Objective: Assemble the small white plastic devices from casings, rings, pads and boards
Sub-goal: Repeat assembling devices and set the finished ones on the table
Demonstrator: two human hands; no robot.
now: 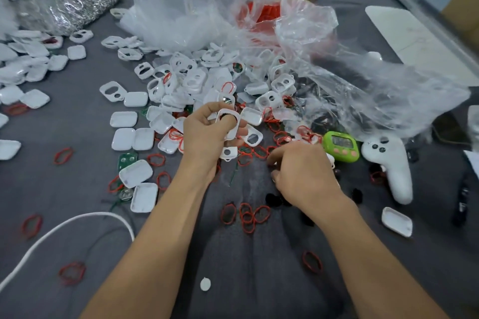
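Head view. Left hand [207,137]: fingers and thumb curled round one windowed white casing [232,132], raised just below the casing heap [191,77] at 12 o'clock. Right hand [303,173]: fingers bent down onto the bench [77,116] among red rings [259,153] at its 11 o'clock; whether it pinches one cannot be told. Black pads [273,199] at its 7 o'clock. Risk, judged: tangled rings may lift together; the casing may tilt in a one-handed hold.

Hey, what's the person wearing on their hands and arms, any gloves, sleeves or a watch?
Nothing is worn. The left hand and right hand have no gloves. The forearms are uncovered down to the picture's bottom edge, so no sleeves show, and no watch or band is visible.
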